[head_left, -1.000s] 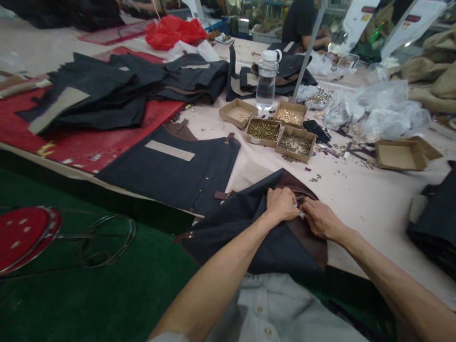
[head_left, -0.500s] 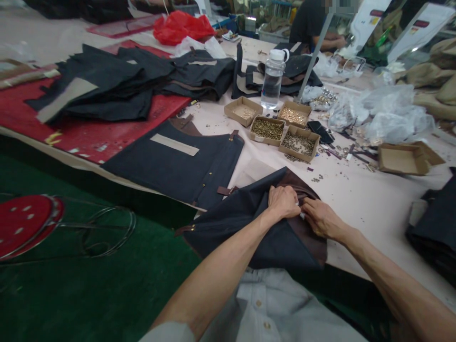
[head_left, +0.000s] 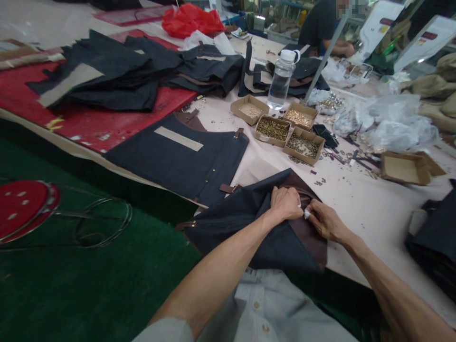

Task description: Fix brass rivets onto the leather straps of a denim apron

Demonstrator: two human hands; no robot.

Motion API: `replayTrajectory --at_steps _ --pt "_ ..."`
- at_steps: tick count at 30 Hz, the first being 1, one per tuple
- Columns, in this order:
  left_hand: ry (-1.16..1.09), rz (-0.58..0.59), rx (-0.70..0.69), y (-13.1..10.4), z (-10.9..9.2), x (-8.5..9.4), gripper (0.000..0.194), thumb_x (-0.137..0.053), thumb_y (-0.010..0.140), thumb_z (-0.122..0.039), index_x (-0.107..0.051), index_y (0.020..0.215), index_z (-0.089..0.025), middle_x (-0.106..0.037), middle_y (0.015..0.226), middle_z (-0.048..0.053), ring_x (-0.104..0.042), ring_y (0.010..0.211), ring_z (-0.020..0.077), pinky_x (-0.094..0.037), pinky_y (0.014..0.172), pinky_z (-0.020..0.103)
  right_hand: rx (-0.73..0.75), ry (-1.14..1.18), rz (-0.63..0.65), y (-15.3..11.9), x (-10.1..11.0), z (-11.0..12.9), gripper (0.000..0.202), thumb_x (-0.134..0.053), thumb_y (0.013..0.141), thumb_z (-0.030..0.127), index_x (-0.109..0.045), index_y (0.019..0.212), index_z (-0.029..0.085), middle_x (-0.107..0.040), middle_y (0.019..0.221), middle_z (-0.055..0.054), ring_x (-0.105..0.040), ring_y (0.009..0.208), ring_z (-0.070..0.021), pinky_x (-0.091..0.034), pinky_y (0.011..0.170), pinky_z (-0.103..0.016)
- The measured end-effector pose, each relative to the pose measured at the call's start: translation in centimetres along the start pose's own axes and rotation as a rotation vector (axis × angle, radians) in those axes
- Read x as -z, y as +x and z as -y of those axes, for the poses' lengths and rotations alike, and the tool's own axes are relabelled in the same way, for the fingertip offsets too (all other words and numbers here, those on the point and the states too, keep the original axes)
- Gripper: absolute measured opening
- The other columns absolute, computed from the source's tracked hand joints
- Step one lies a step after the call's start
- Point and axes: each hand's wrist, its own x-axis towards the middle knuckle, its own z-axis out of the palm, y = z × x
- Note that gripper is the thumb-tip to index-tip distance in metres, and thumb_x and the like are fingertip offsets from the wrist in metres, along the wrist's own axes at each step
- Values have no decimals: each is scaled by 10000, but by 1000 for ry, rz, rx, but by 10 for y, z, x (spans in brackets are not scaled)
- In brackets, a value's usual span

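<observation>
A dark blue apron (head_left: 235,218) with a brown inner side lies bunched over the table's near edge. My left hand (head_left: 285,203) is closed on its folded cloth. Just to the right, my right hand (head_left: 326,221) is held in a pinch over the brown side, with a bit of white at the fingertips; whether this is a finger wrap or a small held item I cannot tell. White also shows at a left fingertip. Another dark apron (head_left: 178,159), with a tan strip and brown leather tabs, lies flat to the left.
Small cardboard boxes of metal fittings (head_left: 272,129) stand beyond the apron, near a water bottle (head_left: 280,80). Dark cloth pieces (head_left: 107,71) are piled on a red board (head_left: 21,95). Plastic bags (head_left: 388,116) lie to the right. A red stool (head_left: 24,209) stands at left. Another person (head_left: 320,28) sits behind.
My right hand has drawn slightly right, away from my left, and the white at its fingertips shows more. My left hand keeps its grip on the cloth. The view has shifted a little.
</observation>
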Motion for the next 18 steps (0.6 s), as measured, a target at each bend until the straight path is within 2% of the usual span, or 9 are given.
replayTrajectory --at_steps 3,9,13,18 --pt "-3 3 11 0 -1 1 185 -673 621 -231 -772 777 -242 -773 854 90 -702 944 277 -444 1019 456 -92 63 23 7 4 3 65 -520 899 248 -556 877 199 -580 794 -22 -518 695 -160 -401 661 -276" --pt "-15 2 10 0 -2 3 198 -689 618 -255 -772 797 -240 -766 837 95 -700 935 284 -446 1025 455 -435 236 198 32 21 0 140 -584 691 204 -688 768 152 -611 608 1 -493 543 -126 -332 506 -238" --pt "-9 5 16 2 -3 3 203 -695 625 -266 -776 809 -239 -768 844 99 -703 942 293 -448 1021 462 -485 297 280 46 28 -3 167 -599 628 187 -724 727 135 -657 624 -22 -530 551 -128 -350 494 -223" --pt "-14 15 12 6 -2 1 185 -693 629 -257 -779 792 -241 -765 825 96 -705 933 293 -437 1026 470 -552 305 263 53 24 -7 195 -579 586 146 -726 711 125 -641 585 -24 -525 510 -120 -344 450 -205"
